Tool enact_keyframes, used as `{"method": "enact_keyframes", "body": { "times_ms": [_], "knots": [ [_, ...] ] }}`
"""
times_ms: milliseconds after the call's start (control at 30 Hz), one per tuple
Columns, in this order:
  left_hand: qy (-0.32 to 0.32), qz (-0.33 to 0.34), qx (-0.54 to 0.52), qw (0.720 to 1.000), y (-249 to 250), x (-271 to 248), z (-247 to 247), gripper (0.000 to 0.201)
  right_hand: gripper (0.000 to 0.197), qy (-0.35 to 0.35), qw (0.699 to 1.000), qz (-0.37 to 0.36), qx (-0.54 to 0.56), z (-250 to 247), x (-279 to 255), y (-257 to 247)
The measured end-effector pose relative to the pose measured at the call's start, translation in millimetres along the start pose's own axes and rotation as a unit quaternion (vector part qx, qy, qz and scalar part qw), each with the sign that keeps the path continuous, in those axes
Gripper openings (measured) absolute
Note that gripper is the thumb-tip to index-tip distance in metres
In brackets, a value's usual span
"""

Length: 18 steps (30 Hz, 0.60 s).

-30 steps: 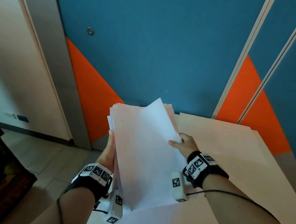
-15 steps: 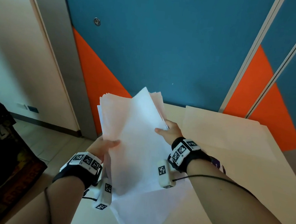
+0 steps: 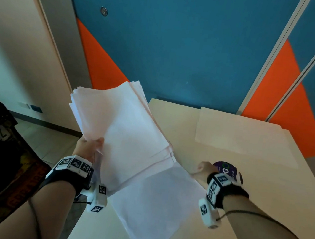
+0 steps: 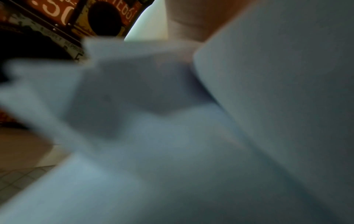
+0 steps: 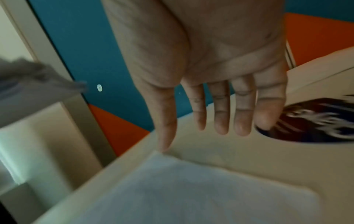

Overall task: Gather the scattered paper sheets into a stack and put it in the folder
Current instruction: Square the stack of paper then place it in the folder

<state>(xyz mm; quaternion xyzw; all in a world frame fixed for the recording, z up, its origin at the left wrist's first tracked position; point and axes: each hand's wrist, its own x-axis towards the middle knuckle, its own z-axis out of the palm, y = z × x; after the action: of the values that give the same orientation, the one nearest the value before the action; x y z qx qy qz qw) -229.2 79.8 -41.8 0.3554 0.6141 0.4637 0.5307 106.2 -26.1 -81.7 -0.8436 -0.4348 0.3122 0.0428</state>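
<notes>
Presently we list what lies to hand.

Stack (image 3: 124, 127): loose white sheets, edges fanned and uneven, held up off the table (image 3: 262, 188) past its left edge. We judge it light, limp and slippery between sheets; one-sided support lets the far corners droop and the sheets slide. Best taken at the middle of a long edge, thumb above and fingers below, with a second hold on the opposite edge before squaring.

Left hand (image 3: 88, 148): pinches the stack at its lower left edge, thumb on top.

Right hand (image 3: 202, 170): fingers straight and spread, holding nothing, over the table between the stack and a dark round sticker (image 3: 225, 168).

Sheet (image 3: 153, 206): one white sheet lying flat at the table's near left edge, partly under the raised stack; not yet gathered, we judge.

Folder (image 3: 244, 136): pale, flat, at the table's far right corner; we take it for the folder, closed or open we cannot tell.

Views: the head view alone shows both hands, stack and folder together. The right wrist view shows the right hand (image 5: 210, 68) bare-palmed, and its thumb tip close to the sheet (image 5: 191, 189) corner, touching or not we cannot tell. The left wrist view gives only blurred paper undersides (image 4: 172, 136).
</notes>
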Motion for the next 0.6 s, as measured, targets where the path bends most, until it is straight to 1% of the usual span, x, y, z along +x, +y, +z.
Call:
{"method": "enact_keyframes", "body": {
  "times_ms": [67, 100, 133, 200, 267, 400, 467, 533, 600],
  "knots": [
    [0.008, -0.005, -0.008, 1.0, -2, 4, 2, 0.036, 0.089, -0.026, 0.998, 0.044, -0.036, 21, -1, 19],
    [0.009, -0.006, -0.011, 1.0, -2, 5, 4, 0.037, 0.098, -0.029, 0.996, 0.06, -0.051, 30, -3, 24],
    [0.007, -0.006, -0.012, 1.0, -2, 5, 7, 0.037, 0.101, -0.027, 0.995, 0.068, -0.066, 38, -4, 27],
    [0.002, -0.004, -0.009, 1.0, -2, 6, 13, 0.037, 0.099, -0.012, 0.994, 0.072, -0.077, 50, -6, 29],
    [-0.007, 0.0, -0.007, 1.0, -2, 7, 18, 0.036, 0.093, 0.006, 0.995, 0.075, -0.062, 57, -6, 28],
    [-0.016, 0.006, 0.005, 1.0, -1, 11, 24, 0.036, 0.093, -0.004, 0.99, 0.139, 0.021, 61, -1, 29],
    [-0.014, 0.0, 0.008, 1.0, -2, 16, 24, 0.037, 0.089, 0.006, 0.988, 0.156, -0.005, 59, -4, 29],
    [-0.014, -0.006, 0.007, 1.0, -5, 21, 23, 0.036, 0.083, 0.02, 0.987, 0.159, -0.003, 59, -5, 29],
    [-0.021, -0.009, 0.005, 1.0, -6, 21, 23, 0.035, 0.079, 0.021, 0.989, 0.143, 0.03, 60, -5, 28]
  ]
}}
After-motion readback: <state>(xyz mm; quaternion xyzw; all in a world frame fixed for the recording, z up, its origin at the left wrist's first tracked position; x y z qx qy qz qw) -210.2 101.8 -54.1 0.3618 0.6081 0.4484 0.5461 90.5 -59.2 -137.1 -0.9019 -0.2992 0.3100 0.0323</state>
